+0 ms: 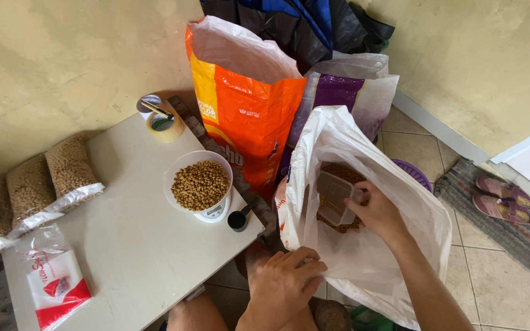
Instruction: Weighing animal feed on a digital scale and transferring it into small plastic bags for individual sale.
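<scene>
Step in hand, by appearance: scooping kibble (338, 171) from the white sack (363, 245); right hand (378, 211), fingers clamped on a clear plastic tub (335, 197), reaches down inside the sack mouth, forearm angled in from lower right. Left hand (286, 282) pinches the sack's near rim, fingers closed on plastic; next move likely calls for lifting the tub level towards the filled bowl (200, 182) on the scale (213, 213).

White plastic sack (363, 257), mouth held open, standing on the floor beside the table. Inside, clear rectangular tub (334, 197), tilted, dipped into brown kibble (338, 175) at the bottom.
</scene>
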